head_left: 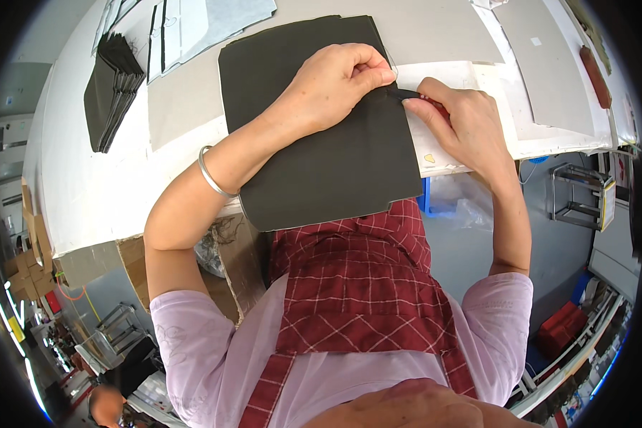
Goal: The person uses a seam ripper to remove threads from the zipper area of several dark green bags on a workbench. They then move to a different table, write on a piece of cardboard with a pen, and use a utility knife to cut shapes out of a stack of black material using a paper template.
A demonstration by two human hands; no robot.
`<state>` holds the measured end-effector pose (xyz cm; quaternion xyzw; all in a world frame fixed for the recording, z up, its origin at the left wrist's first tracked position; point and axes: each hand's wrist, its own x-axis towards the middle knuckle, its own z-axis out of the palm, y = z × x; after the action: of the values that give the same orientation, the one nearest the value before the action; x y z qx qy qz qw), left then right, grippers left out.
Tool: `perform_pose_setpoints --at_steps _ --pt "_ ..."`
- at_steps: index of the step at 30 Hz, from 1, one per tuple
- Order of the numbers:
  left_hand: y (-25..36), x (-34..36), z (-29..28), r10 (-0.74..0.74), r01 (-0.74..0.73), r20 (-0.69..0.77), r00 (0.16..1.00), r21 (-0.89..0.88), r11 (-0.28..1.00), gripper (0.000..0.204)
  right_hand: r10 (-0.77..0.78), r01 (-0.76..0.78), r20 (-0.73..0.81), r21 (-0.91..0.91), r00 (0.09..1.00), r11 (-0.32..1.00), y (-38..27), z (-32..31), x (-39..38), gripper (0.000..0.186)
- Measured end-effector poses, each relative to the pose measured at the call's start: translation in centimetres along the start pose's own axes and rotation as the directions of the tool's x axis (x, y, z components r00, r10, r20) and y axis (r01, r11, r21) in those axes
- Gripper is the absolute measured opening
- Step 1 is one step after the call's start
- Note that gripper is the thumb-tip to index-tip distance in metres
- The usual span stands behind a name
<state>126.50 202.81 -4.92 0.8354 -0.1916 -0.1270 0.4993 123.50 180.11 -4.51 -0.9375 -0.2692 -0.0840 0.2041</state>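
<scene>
A large black panel of fabric or similar sheet (321, 171) lies over the table's front edge, its near end hanging toward my apron. My left hand (339, 82) rests on its upper right part, thumb and finger pinched at the right edge. A fine thread-like line shows beside those fingertips, but what they hold is too small to make out. Just to the right, my right hand (464, 121) is closed around a small tool with a dark tip (404, 94) and a red handle, mostly hidden by the fingers. The tip meets the panel's edge near my left fingertips.
Left on the white table (71, 192) stands a fanned stack of black pieces (113, 93). Pale sheets with black strips (200, 32) lie behind it. Grey boards (556, 85) and a reddish-brown bar (595, 77) are at right. Below stands a metal stool (581, 196); another person (107, 403) is lower left.
</scene>
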Motion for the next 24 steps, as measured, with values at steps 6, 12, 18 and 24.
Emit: perform_pose_setpoints --at_steps 6,12,18,24 --pt "-0.2 0.0 0.2 0.018 -0.019 -0.028 0.999 -0.003 1.000 0.024 -0.005 0.005 0.027 -0.027 1.000 1.000 0.0 -0.1 0.2 0.035" --pt "0.1 -0.3 -0.8 -0.036 0.037 0.012 0.999 -0.167 0.985 0.022 0.114 -0.083 -0.085 0.304 0.990 0.949 0.0 -0.8 -1.1 0.026" --pt "2.4 -12.2 -10.9 0.084 -0.117 0.840 0.536 -0.024 0.993 0.017 0.181 -0.155 -0.079 0.263 0.980 0.952 -5.0 -1.8 -6.3 0.052" --pt "1.5 -19.8 -12.4 -0.369 0.321 0.342 0.864 0.191 0.928 0.019 0.126 -0.129 -0.157 -0.010 0.979 0.992 -8.1 1.6 -8.4 0.082"
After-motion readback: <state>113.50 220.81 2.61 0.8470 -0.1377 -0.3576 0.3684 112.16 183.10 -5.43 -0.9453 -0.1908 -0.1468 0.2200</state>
